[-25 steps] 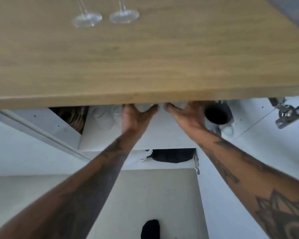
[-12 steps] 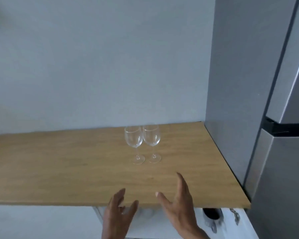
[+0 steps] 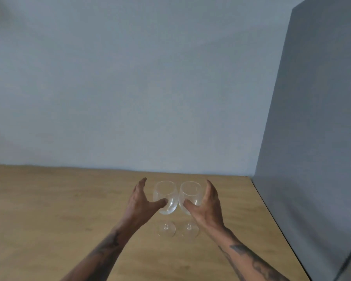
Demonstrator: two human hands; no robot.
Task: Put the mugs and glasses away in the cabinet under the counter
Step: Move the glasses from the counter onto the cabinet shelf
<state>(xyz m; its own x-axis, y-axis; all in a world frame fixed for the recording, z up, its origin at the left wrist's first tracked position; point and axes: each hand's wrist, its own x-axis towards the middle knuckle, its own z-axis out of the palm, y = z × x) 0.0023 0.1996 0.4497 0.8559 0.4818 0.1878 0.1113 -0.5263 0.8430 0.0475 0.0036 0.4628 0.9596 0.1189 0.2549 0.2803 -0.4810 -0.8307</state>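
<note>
Two clear stemmed wine glasses stand upright side by side, almost touching, on the wooden counter [image 3: 49,209]. My left hand [image 3: 142,203] is cupped around the bowl of the left glass [image 3: 165,190]: its thumb lies on the near side, and its fingers are spread just off the far left side. In the same way my right hand [image 3: 208,207] cups the right glass [image 3: 190,190], thumb on the front and fingers by its right side. Both glass feet rest on the counter. The cabinet under the counter is out of view.
A tall grey panel [image 3: 312,138] borders the counter on the right. A plain pale wall [image 3: 150,88] rises behind the counter. The counter's right edge runs diagonally down toward the bottom right.
My view rose from the open cabinet under the counter to the countertop. Both hands came out of the cabinet, went up over the counter edge and reached forward to the two wine glasses.
</note>
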